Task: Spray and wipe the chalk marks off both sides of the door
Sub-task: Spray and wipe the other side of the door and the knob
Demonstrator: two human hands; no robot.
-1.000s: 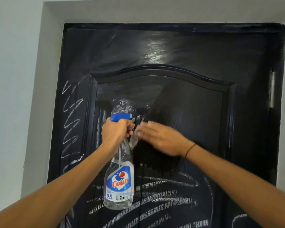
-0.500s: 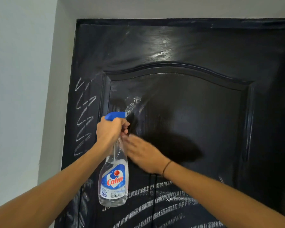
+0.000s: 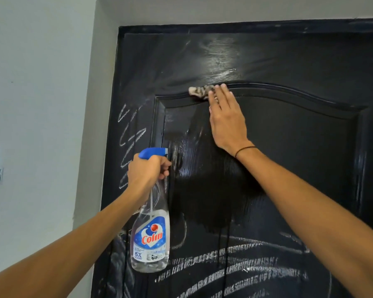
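While left hand (image 3: 148, 172) holds, right hand (image 3: 226, 121) has risen.

right hand (image 3: 226, 123) | moved up | cloth (image 3: 199, 91) now on panel's arched moulding (image 3: 289, 94)

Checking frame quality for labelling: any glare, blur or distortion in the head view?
Head view: glare streaks on the glossy black door above the arched moulding; wet sheen beside the clear blue-capped spray bottle; wide-angle bowing at the edges; both hands and the lower chalk marks look sharp.
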